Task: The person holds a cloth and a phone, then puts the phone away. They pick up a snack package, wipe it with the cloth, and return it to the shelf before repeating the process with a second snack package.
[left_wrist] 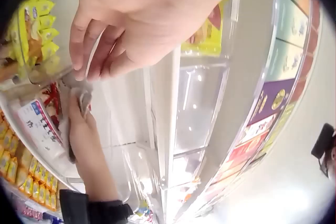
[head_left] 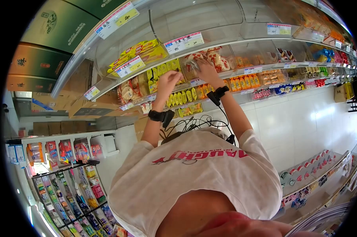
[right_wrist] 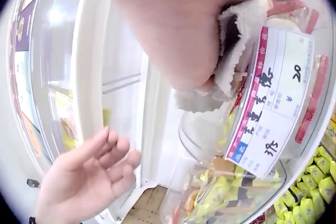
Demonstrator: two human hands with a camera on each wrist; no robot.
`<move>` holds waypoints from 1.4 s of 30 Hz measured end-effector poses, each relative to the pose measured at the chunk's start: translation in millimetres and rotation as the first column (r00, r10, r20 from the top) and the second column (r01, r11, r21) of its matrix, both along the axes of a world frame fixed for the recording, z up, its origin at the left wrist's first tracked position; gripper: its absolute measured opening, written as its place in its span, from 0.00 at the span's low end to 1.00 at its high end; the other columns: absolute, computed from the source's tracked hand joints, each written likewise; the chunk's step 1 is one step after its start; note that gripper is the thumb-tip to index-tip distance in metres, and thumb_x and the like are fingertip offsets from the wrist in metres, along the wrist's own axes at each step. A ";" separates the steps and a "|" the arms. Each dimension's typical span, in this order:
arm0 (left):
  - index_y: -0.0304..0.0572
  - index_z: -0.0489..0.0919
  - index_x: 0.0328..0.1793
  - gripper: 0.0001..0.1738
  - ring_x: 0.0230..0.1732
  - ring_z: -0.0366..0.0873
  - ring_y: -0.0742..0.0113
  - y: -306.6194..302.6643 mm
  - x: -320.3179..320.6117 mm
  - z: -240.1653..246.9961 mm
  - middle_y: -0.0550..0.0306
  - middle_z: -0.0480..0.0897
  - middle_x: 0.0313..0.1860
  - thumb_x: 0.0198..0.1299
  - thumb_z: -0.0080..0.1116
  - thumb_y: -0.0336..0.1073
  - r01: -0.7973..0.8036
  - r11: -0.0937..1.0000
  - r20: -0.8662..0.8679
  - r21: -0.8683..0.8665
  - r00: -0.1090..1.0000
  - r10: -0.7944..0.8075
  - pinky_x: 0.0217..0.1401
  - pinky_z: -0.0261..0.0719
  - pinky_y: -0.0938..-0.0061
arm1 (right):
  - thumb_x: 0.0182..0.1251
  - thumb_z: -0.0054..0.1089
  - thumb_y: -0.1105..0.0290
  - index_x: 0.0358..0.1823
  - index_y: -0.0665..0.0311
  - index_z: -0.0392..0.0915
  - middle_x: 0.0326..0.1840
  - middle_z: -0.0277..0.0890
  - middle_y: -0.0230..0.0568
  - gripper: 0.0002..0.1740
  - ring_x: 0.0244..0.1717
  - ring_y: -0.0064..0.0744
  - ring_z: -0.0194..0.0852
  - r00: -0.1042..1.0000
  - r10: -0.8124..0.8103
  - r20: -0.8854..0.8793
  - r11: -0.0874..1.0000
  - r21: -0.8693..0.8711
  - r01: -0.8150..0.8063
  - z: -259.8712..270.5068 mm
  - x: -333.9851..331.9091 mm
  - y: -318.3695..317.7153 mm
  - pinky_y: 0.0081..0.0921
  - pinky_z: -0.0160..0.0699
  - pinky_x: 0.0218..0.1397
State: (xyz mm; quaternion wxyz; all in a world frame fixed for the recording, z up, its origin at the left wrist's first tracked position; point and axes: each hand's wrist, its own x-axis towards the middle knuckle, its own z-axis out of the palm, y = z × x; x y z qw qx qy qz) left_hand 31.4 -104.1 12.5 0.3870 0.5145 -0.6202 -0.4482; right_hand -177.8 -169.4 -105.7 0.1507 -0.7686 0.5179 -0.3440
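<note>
My right hand (head_left: 209, 74) grips a crumpled grey cloth (right_wrist: 242, 37) at the front of a clear bin on the shelf. Red-and-white wrapped snack packets (head_left: 219, 60) lie in that bin, right behind the cloth. A handwritten price label (right_wrist: 273, 95) is fixed on the bin's front, close beside the cloth. My left hand (head_left: 168, 84) hovers in front of the neighbouring bin of yellow packets (head_left: 158, 72). Its fingers (left_wrist: 79, 43) hang loosely curled and hold nothing. In the left wrist view, the fingertips overlap the bin's clear edge just above the cloth.
An upper shelf bin with yellow bags (head_left: 141, 53) overhangs the left hand. Rows of small orange packets (head_left: 244, 83) fill the lower shelf. Cardboard boxes (head_left: 93, 104) stand at the left, and black cables (head_left: 192, 123) hang near my waist.
</note>
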 end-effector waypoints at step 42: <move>0.35 0.68 0.73 0.34 0.57 0.80 0.64 84.9 334.1 -30.8 0.53 0.81 0.57 0.63 0.66 0.37 0.306 0.808 -0.835 0.503 0.413 0.364 0.60 0.80 0.66 | 0.69 0.64 0.68 0.56 0.70 0.79 0.53 0.82 0.46 0.18 0.54 0.36 0.80 0.866 0.071 0.494 0.985 0.101 -0.138 106.1 332.3 184.1 0.30 0.76 0.59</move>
